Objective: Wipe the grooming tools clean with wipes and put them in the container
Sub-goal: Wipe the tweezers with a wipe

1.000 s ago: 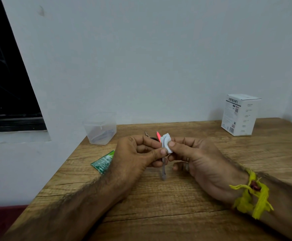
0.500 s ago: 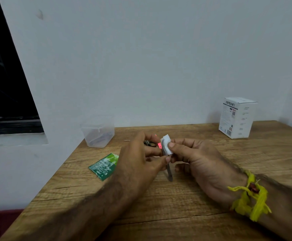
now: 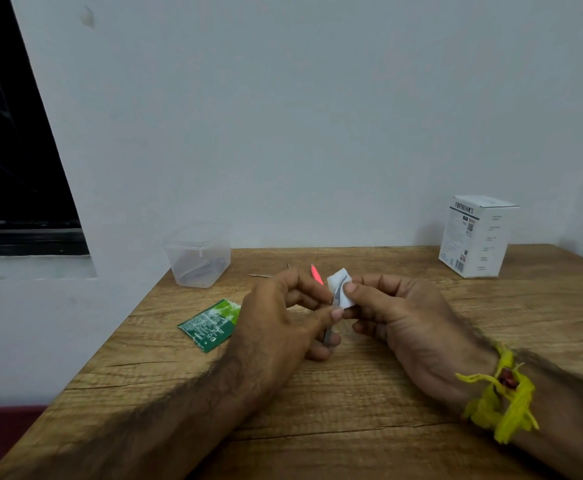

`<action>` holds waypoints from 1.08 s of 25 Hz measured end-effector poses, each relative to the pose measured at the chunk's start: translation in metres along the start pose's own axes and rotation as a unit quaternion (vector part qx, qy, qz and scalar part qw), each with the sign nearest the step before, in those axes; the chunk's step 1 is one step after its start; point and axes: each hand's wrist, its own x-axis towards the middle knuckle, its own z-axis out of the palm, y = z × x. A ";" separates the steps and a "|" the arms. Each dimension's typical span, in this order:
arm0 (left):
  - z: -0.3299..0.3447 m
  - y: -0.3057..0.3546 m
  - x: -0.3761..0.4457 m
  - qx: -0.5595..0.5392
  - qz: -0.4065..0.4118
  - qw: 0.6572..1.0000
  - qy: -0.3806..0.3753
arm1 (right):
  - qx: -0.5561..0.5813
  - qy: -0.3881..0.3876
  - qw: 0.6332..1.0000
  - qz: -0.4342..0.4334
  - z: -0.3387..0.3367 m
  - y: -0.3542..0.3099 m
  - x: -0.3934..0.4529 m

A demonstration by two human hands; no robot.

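Between hands [image 3: 340, 315]: metal tool [image 3: 331, 318] near-upright, tip inside wipe [image 3: 341, 292].

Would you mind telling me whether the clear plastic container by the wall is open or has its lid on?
Open: the clear container shows a bare rim with no lid, and something already lies inside.

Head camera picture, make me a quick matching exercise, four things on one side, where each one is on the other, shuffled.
Things:
1. clear container
2. green sachet
3. white box
4. white wipe

Places:
A. pinched in the right hand
B. far right of the table
C. far left corner, by the wall
D. flat on the table, left of the left hand

Pairs: 1-C, 2-D, 3-B, 4-A
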 end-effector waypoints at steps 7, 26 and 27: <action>-0.005 0.000 0.005 0.008 -0.015 1.000 -0.017 | -0.032 -0.018 0.999 -0.030 -0.005 0.000 0.000; -0.011 0.002 0.010 0.058 0.008 0.998 -0.034 | -0.034 -0.094 0.995 -0.011 -0.004 0.001 0.003; -0.011 0.002 0.010 0.061 0.008 0.997 -0.036 | -0.037 -0.095 0.995 -0.014 -0.003 0.000 0.002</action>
